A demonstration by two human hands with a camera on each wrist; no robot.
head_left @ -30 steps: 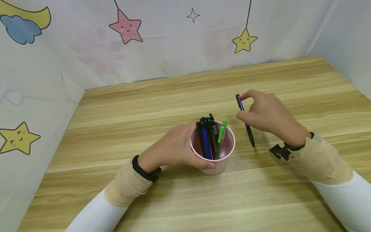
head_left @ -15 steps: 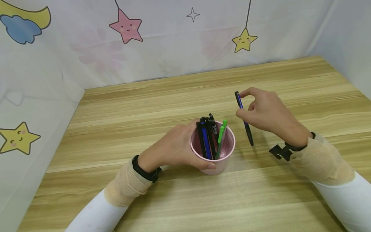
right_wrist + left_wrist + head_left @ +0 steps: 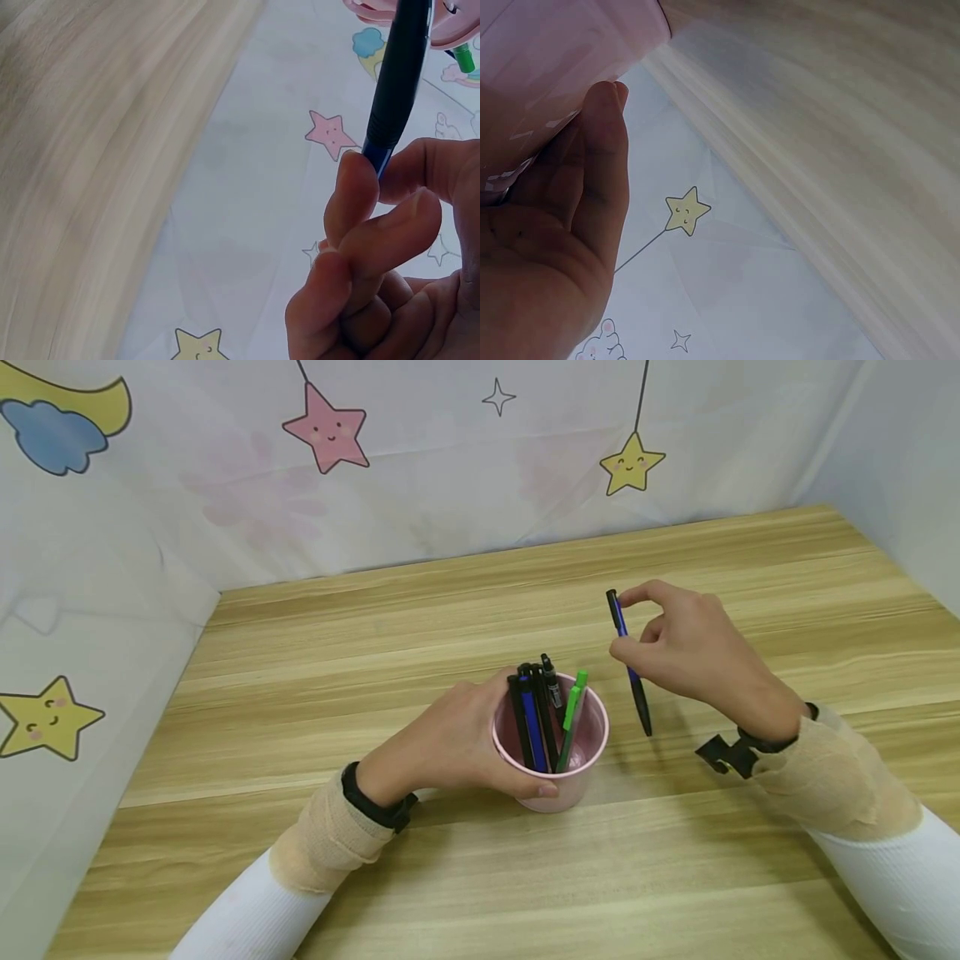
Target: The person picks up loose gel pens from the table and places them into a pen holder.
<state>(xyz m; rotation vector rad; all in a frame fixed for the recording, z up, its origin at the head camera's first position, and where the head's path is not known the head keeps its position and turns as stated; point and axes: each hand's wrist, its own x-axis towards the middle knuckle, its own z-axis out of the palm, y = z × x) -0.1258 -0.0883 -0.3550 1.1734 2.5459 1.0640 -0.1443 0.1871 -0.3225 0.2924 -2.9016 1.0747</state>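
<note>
A pink cup [image 3: 557,792] stands on the table in the head view, with several pens in it. Among them are a blue and black pen [image 3: 531,722] and a bright green one [image 3: 572,708]. My left hand [image 3: 461,735] grips the cup from its left side, thumb along the front. To the right of the cup, my right hand [image 3: 690,647] pinches a blue and black ballpoint pen [image 3: 640,702] between thumb and fingers. Its clip end points up and away, and its dark tip slants down toward the table. The right wrist view shows the pen's dark grip [image 3: 397,90] beyond the fingertips.
The wood-grain table [image 3: 337,627] spreads around both hands. White fabric [image 3: 435,485] printed with stars hangs along its back and left edges, and a pale wall rises at the right. Black bands and beige wraps [image 3: 832,777] circle both wrists.
The pen in my right hand has risen slightly and shifted a little left and away from me. My left hand and the cup have stayed in place.
</note>
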